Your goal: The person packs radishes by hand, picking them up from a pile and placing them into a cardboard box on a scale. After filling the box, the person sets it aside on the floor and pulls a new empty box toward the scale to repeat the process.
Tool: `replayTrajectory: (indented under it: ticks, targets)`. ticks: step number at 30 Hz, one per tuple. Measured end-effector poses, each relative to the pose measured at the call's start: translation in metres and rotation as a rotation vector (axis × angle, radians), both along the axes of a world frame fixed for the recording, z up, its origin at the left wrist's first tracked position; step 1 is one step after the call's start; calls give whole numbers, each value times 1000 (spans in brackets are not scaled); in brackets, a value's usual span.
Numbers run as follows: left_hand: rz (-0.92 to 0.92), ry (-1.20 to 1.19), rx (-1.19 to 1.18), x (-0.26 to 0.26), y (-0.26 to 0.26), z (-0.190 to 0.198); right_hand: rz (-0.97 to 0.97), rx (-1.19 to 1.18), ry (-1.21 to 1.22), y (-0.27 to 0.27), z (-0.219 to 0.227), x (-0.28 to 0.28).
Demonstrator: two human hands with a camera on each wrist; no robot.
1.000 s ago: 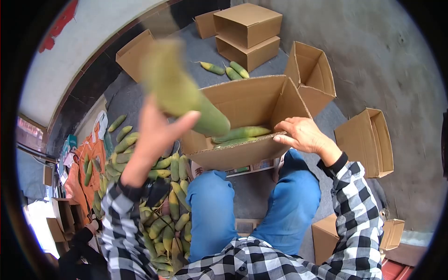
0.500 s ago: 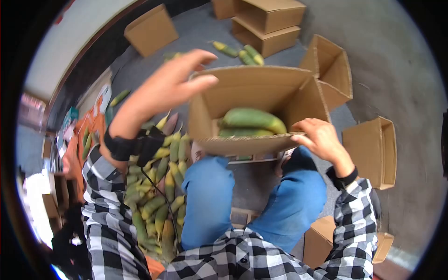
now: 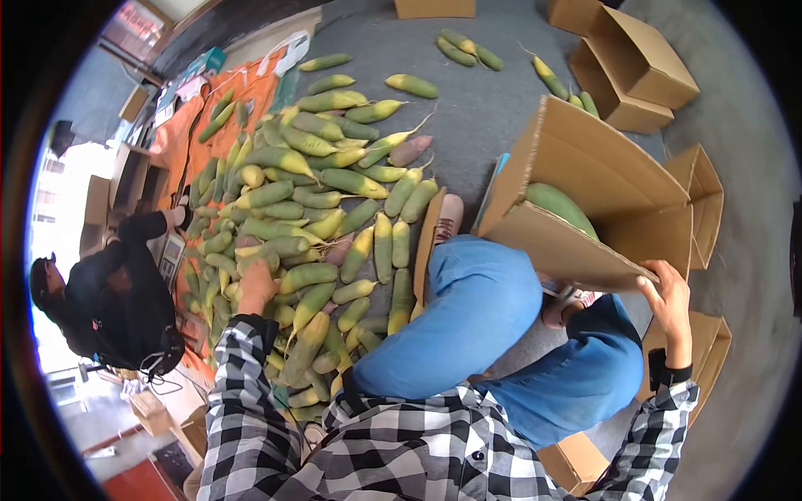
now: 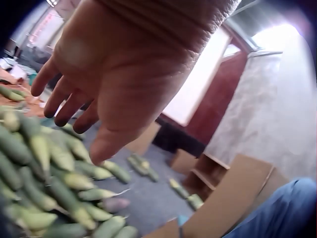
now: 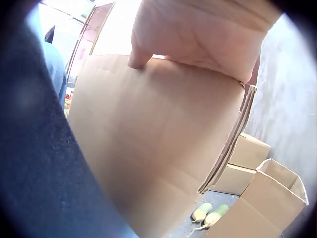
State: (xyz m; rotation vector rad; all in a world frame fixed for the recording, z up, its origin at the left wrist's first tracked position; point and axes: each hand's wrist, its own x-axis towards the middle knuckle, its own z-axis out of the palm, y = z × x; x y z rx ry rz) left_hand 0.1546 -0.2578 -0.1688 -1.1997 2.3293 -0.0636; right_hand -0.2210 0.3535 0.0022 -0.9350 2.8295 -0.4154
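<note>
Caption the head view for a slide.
Left hand at a heap of green radishes, right hand gripping the edge of an open cardboard box.

No readable text anywhere.

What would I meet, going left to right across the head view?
Person in black → radish pile → left shoe → open box → grey wall.
</note>
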Motion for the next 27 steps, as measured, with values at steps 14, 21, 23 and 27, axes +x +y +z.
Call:
replayTrajectory:
  ticks: [14, 21, 23, 27]
  targets:
    - [-237, 26, -229, 36, -63, -95, -44, 36, -46, 0, -2, -2]
    - [-70, 809, 21, -22, -36, -10, -34, 41, 15, 8, 0, -5]
    - [77, 966, 198, -66, 8, 53, -19, 41, 41, 13, -3, -6]
    - [-109, 1515, 666, -171, 107, 157, -14, 23, 59, 20, -6, -7]
